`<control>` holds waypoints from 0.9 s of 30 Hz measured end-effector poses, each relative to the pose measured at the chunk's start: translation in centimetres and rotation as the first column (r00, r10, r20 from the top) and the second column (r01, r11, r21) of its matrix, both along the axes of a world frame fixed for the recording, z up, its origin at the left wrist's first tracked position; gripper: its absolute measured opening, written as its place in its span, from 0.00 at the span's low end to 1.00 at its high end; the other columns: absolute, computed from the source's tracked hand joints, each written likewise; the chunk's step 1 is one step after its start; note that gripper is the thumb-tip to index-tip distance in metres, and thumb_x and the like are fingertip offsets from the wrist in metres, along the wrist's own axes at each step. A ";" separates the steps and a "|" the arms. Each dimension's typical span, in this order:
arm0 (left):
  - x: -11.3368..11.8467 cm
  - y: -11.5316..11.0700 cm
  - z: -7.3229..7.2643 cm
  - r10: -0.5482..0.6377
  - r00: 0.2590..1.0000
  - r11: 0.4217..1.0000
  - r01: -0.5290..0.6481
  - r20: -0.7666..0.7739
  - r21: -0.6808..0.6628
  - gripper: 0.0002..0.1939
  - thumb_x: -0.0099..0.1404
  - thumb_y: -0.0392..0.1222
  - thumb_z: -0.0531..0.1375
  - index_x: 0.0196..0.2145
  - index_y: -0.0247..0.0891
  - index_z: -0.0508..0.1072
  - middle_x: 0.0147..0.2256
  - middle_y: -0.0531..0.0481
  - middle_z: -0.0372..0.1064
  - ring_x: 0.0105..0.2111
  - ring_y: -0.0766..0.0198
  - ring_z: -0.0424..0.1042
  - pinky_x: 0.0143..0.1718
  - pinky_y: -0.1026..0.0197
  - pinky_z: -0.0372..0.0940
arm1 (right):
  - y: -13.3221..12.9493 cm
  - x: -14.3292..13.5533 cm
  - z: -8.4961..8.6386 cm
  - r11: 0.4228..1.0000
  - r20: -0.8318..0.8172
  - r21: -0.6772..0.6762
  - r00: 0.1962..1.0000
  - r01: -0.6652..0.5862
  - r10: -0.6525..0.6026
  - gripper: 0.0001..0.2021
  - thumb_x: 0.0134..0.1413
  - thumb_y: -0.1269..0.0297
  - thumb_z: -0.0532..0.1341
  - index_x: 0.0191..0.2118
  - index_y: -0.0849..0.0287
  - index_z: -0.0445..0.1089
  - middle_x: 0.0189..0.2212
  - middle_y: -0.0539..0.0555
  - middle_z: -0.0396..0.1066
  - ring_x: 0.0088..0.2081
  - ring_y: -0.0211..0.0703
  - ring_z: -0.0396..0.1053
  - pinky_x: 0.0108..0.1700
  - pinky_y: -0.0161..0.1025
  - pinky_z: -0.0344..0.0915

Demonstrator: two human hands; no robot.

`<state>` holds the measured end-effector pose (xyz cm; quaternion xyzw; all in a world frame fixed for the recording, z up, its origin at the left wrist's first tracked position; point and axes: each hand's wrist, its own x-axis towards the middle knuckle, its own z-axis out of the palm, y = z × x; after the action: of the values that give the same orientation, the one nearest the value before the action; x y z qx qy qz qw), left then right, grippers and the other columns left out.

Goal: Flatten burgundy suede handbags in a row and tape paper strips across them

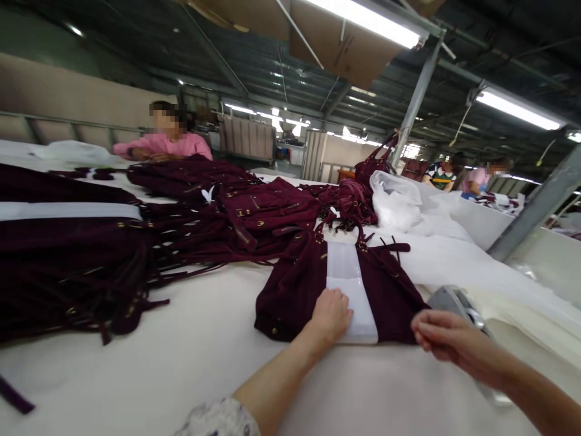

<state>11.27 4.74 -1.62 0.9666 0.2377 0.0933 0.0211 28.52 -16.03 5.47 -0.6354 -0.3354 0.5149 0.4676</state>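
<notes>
A dark maroon handbag [295, 284] lies on the white table in front of me, with a white wrapping strip [344, 263] around its middle. My left hand [332, 315] rests on the lower part of this strip, fingers curled and pressed down against it. Just off the bag's right corner is my right hand [440, 333], its thumb and fingers closed in a pinch. Whatever may be in that pinch is too small or blurred to make out. Behind the right hand sits a grey metal device [449, 300], partly hidden, perhaps a tape dispenser.
More maroon bags [272, 206] with tangled straps fill the table's middle, and a wrapped one [91, 242] lies at left. White plastic [394, 200] is heaped at right near a slanted metal post [540, 206]. A person in pink [181, 145] is across the table.
</notes>
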 end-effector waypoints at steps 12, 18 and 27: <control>0.3 -0.5 -2.2 0.020 1.000 0.999 -0.021 0.012 0.051 0.23 0.68 0.48 0.49 0.49 0.25 0.70 0.47 0.32 0.67 0.50 0.47 0.63 0.54 0.46 0.55 | 24.3 -2.6 -7.8 0.994 -0.124 0.046 0.988 0.098 -0.091 0.04 0.52 0.68 0.62 0.30 0.62 0.68 0.27 0.52 0.69 0.25 0.30 0.66 0.17 0.24 0.48; 0.4 -0.6 -1.4 0.036 0.999 0.999 -0.036 -0.002 0.012 0.22 0.67 0.47 0.51 0.47 0.27 0.72 0.45 0.33 0.66 0.46 0.48 0.63 0.53 0.46 0.55 | 24.5 -1.8 -9.0 0.994 -0.018 0.074 0.997 0.076 -0.075 0.09 0.49 0.61 0.64 0.32 0.62 0.69 0.27 0.51 0.71 0.25 0.31 0.65 0.17 0.25 0.48; -0.3 0.1 -0.5 0.073 0.997 0.997 -0.072 0.036 -0.035 0.21 0.63 0.53 0.53 0.45 0.35 0.72 0.51 0.33 0.65 0.55 0.43 0.58 0.58 0.41 0.46 | 25.0 -1.9 -9.4 0.993 0.261 0.116 0.965 -0.003 -0.027 0.13 0.51 0.53 0.60 0.34 0.59 0.68 0.30 0.52 0.73 0.29 0.36 0.70 0.19 0.27 0.52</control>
<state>10.92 4.84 -2.16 0.9549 0.2738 0.1080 0.0385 26.57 8.93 -3.96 -0.6718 -0.4197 0.4032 0.4583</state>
